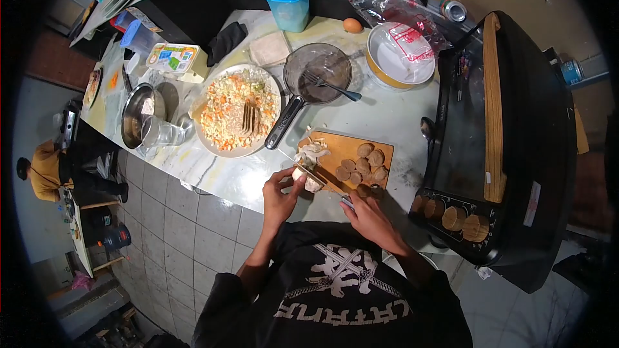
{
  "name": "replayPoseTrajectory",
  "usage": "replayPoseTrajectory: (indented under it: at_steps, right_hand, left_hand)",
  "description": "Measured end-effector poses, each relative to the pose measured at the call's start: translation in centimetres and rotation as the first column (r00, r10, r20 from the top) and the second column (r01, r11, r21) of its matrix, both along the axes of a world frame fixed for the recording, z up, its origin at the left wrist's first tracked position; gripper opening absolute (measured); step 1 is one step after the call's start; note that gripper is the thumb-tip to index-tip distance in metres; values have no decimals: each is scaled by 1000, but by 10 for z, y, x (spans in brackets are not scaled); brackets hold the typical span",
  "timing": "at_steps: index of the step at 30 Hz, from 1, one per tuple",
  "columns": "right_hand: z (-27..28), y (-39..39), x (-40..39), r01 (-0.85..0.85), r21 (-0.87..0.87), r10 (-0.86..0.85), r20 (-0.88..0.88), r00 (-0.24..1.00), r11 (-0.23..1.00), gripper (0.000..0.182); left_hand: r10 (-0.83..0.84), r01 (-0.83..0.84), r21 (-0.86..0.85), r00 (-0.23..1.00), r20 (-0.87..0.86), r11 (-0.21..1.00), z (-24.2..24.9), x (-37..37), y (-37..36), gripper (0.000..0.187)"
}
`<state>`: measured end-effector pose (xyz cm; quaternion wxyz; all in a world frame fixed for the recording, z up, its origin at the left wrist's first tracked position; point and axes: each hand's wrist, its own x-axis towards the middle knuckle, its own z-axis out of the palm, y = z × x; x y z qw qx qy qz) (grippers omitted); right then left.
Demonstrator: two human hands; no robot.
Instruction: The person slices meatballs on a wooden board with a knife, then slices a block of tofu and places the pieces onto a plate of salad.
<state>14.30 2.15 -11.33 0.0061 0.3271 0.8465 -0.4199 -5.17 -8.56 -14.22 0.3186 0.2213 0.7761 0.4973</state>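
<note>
My left hand [282,198] is closed around a pale whitish chunk of food [313,184] at the near left edge of a wooden cutting board [340,144]. My right hand [372,216] grips a knife [330,184] by its handle. The blade points left and lies against the pale chunk. Thin white slices [313,150] are heaped on the board's left side, just beyond the blade. Several brown meatballs [363,166], some seemingly cut, are grouped on the right side. My fingers hide part of the chunk.
Beyond the board stand a plate of chopped vegetables [222,113], a small frying pan [309,64] with a fork [329,85], and a white bowl [400,58]. A black toaster oven [516,148] is at right. An egg [353,25] lies far back. Another person [45,171] stands at far left.
</note>
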Motion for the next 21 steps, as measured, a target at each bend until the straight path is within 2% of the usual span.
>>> replayPoseTrajectory:
  at_steps: [6, 13, 18, 20, 21]
  right_hand:
    - [-3, -5, -3, -27, 75, 26, 9, 1000, 997, 28]
    - [8, -2, -6, -44, 84, 44, 5, 999, 995, 28]
    - [23, 0, -9, -8, 1, 8, 55, 998, 1000, 33]
    - [15, -2, -7, -5, 23, 3, 70, 998, 1000, 34]
    - [12, -2, -7, -2, 46, -1, 85, 996, 999, 35]
  left_hand:
    - [9, -9, 0, 999, 31, 1000, 8, -1, -2, 35]
    - [6, -5, -16, 994, 113, 1000, 14, -3, -4, 36]
    - [-12, 12, 9, 994, 109, 1000, 5, -5, -7, 33]
    - [-13, 10, 22, 995, 102, 1000, 5, -6, -10, 32]
    - [-12, 10, 10, 988, 153, 1000, 7, -6, -11, 31]
